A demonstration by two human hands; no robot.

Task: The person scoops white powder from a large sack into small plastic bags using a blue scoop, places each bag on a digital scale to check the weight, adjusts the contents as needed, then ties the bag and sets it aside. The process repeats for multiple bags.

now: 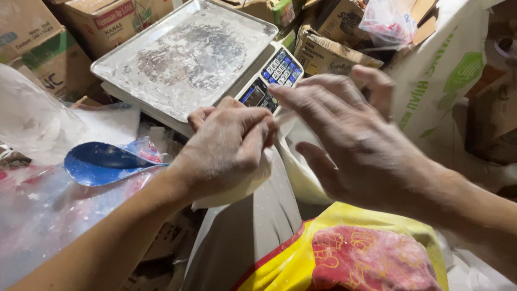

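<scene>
Pinching the top of a white bag (242,186) shut, the left hand (226,148) is gripping it just before the scale (188,54), while the right hand (350,134) is hovering open beside it, holding nothing, apparently closing the bag; sealing calls for both hands.

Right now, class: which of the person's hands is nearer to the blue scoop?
Left. The left hand grips a white bag just right of the blue scoop; the right hand is farther right, beyond the left.
</scene>
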